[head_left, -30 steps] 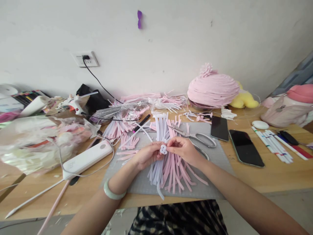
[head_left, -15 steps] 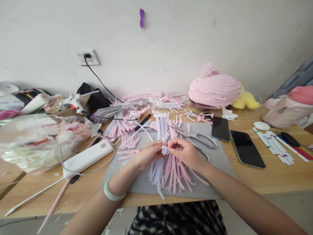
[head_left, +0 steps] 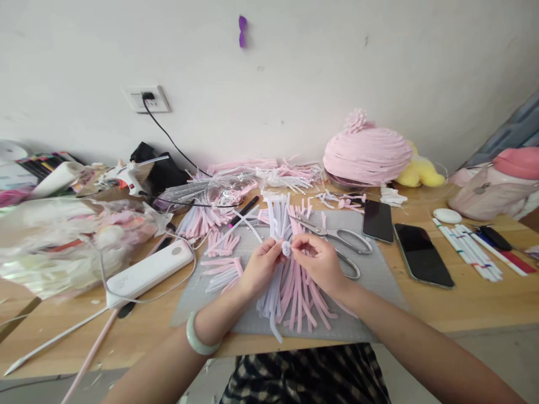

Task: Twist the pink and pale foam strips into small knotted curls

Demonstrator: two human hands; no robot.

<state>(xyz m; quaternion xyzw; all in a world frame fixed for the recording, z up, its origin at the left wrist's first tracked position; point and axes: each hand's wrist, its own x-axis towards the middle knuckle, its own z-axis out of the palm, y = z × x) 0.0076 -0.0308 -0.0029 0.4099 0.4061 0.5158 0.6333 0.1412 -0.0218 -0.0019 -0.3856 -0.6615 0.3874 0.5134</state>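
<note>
Upper left: black plug (head_left: 147, 96) in wall socket (head_left: 162, 101). Upper centre: small purple bow-shaped piece (head_left: 242, 31) on wall (head_left: 303, 67). Left: white-bodied hot glue gun (head_left: 131, 182) above clear plastic bag (head_left: 33, 249); white power bank (head_left: 149, 274) lower down. Right: 2 dark-screened smartphones (head_left: 423, 255) side by side, white oval case (head_left: 447, 216), row of white markers (head_left: 468, 251), pink bag (head_left: 484, 196), yellow plush (head_left: 421, 172).

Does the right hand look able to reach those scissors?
Likely yes: the scissors lie close beside the right hand, largely uncovered, though that hand is occupied with a small lavender coil.
</note>
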